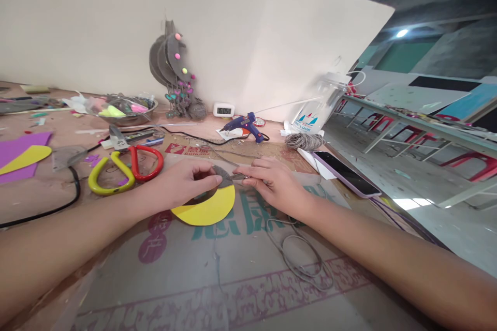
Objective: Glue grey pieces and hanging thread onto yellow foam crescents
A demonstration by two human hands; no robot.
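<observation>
A yellow crescent-shaped piece has its upper tip wrapped in grey cord. My left hand pinches it at the wrapped part, thumb on top. Just right of it, my right hand has its fingers pressed together on grey cord close to the wrapped tip. Loose cord trails below my right hand in loops on the plastic-covered surface. The ball of grey cord sits farther back at the right.
Red-and-yellow-handled scissors lie left of my left hand. Behind are a blue glue gun, a small clock and a metal bowl. A phone and a clear bottle stand at the right.
</observation>
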